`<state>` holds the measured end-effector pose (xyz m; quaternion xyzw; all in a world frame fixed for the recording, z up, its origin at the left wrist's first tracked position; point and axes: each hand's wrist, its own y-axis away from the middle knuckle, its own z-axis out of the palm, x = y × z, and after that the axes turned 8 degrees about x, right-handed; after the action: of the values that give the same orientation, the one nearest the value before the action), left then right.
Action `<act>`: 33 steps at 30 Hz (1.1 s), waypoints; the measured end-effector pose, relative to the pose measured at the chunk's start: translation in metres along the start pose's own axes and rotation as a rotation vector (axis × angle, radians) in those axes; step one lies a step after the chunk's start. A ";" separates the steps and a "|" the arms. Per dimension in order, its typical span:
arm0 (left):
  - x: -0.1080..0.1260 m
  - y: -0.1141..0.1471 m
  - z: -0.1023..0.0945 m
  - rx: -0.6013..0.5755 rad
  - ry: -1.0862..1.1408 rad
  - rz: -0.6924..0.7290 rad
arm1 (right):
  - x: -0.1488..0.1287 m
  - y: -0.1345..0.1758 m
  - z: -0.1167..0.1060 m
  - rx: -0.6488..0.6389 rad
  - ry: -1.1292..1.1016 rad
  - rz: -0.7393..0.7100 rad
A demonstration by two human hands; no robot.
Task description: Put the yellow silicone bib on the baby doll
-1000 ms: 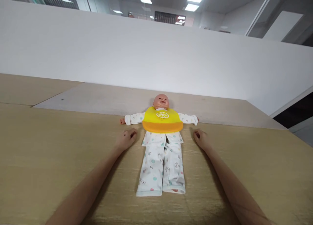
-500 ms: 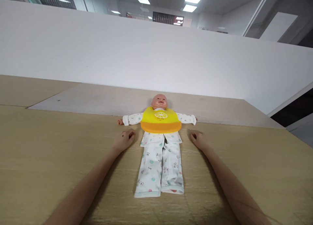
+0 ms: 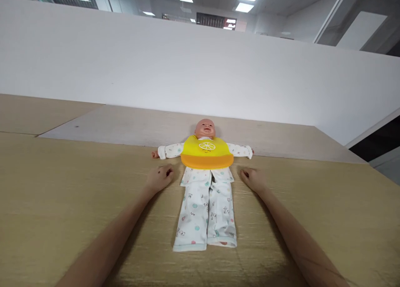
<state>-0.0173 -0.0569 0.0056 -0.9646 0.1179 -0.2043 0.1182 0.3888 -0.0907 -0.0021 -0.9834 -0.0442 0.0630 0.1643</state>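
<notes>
A baby doll [image 3: 204, 128] lies on its back with its arms stretched out to both sides. It wears a white printed top and matching trousers [image 3: 193, 220]. Over its chest lies a yellow bib [image 3: 193, 147] with a white citrus slice print and an orange pocket [image 3: 206, 161] along the lower edge. My left hand [image 3: 160, 178] rests on the table, fingers curled in, left of the doll's waist and apart from it. On the other side, my right hand [image 3: 253, 180] rests likewise, curled and not touching the doll. Neither hand shows anything in it.
The wooden table [image 3: 78, 187] spreads to both sides, with a paler board [image 3: 131, 126] along its back. Behind it stands a white partition [image 3: 193, 70] topped by glass. A dark opening [image 3: 381, 139] lies at the far right.
The view has shifted very slightly. My right hand has edged a little toward the doll; my left hand and the doll stay in place.
</notes>
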 end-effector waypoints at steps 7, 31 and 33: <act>-0.003 -0.001 0.003 0.005 0.029 0.010 | 0.004 0.000 0.007 0.018 -0.043 0.024; -0.004 -0.001 0.003 0.003 0.033 -0.009 | 0.006 0.001 0.008 0.045 -0.166 0.006; -0.003 0.000 0.002 0.007 0.042 -0.006 | 0.007 0.000 0.009 0.045 -0.181 0.005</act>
<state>-0.0191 -0.0554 0.0026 -0.9600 0.1167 -0.2250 0.1186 0.3946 -0.0873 -0.0117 -0.9699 -0.0547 0.1529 0.1813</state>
